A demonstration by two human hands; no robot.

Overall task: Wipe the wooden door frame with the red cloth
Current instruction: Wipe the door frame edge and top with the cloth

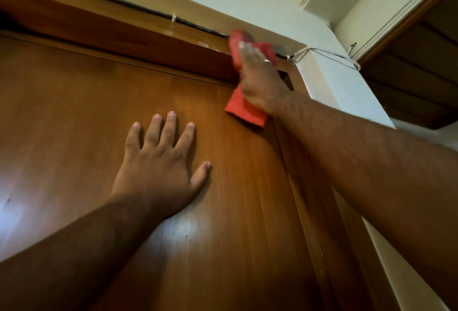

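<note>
The wooden door frame (138, 35) runs across the top of the brown door (74, 112) and down its right side. My right hand (257, 80) presses the red cloth (244, 110) against the frame's upper right corner; the cloth shows above my fingers and hangs below my palm. The hand is blurred. My left hand (161, 164) lies flat on the door with fingers spread, holding nothing.
A black cable (124, 3) runs along the top of the frame, held by a white clip (174, 17). White wires (329, 56) loop around the pale wall corner (347, 82) at the right. A dark wooden opening (421, 75) lies beyond it.
</note>
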